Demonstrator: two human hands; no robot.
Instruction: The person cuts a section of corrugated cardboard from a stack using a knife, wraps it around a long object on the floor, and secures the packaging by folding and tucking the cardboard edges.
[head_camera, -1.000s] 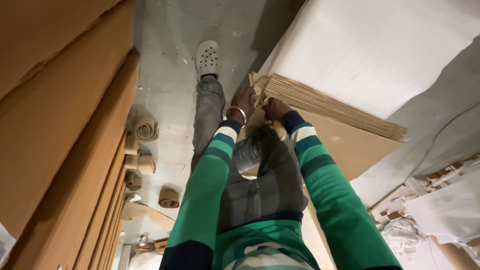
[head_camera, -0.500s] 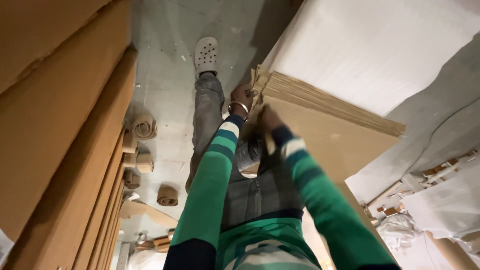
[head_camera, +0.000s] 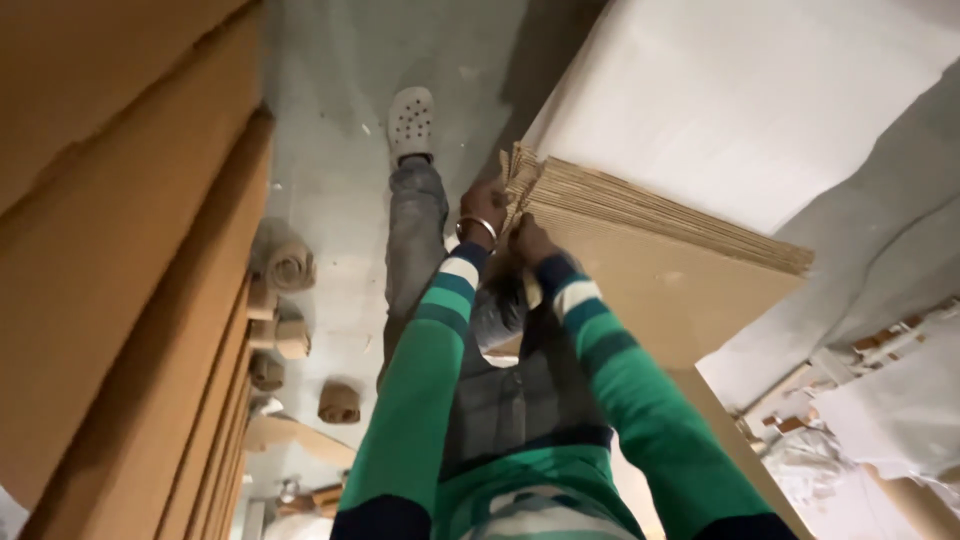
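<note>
A thick stack of brown cardboard sheets (head_camera: 660, 260) lies at a slant over a large white sheet pile (head_camera: 760, 100). My left hand (head_camera: 483, 206), with a metal bangle at the wrist, grips the stack's near corner from the left. My right hand (head_camera: 531, 241) clasps the same corner just below it. Both arms wear green striped sleeves. Beneath them are my grey trouser leg and a white perforated clog (head_camera: 411, 120) on the grey floor.
Tall piles of brown cardboard (head_camera: 120, 260) wall off the left side. Several rolled brown paper scraps (head_camera: 290, 268) lie on the floor (head_camera: 330, 150) beside them. Crumpled white sheets and cardboard tubes (head_camera: 880, 430) fill the lower right.
My right hand has slid down the corner of the stack, towards me. The left hand and the stack have hardly moved.
</note>
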